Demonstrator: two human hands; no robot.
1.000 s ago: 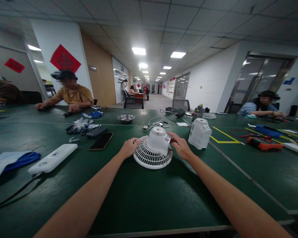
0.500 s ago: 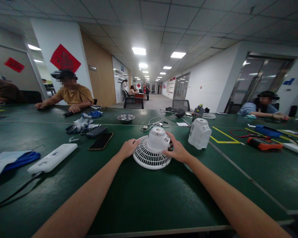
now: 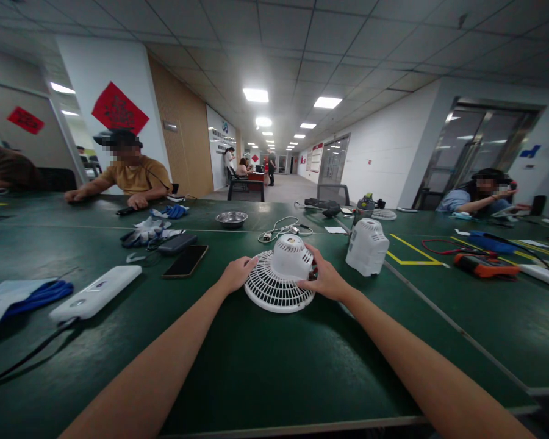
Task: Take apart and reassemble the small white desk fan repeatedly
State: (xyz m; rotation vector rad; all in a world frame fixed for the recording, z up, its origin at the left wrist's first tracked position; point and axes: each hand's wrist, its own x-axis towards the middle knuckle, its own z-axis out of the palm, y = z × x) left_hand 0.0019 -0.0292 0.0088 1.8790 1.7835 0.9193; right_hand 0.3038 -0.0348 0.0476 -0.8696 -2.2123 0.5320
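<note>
A white fan grille (image 3: pixel 279 294) lies on the green table with a white motor housing (image 3: pixel 287 259) standing on it. My left hand (image 3: pixel 236 274) grips the left rim of the grille, thumb on top. My right hand (image 3: pixel 326 275) holds the right side of the housing between thumb and fingers; some fingertips are hidden behind it. Right of my right hand stands a separate white plastic housing (image 3: pixel 367 249). Behind the grille lies a coiled white cable (image 3: pixel 283 229).
To the left are a phone (image 3: pixel 185 261), a white power strip (image 3: pixel 97 294), gloves (image 3: pixel 147 233) and a dark case (image 3: pixel 177 244). A metal bowl (image 3: pixel 231 219) is farther back. On the right lies an orange multimeter (image 3: pixel 485 266). People sit across the table.
My hands, the grille and the housing look the same. The person at the far right has raised a hand toward the head.
</note>
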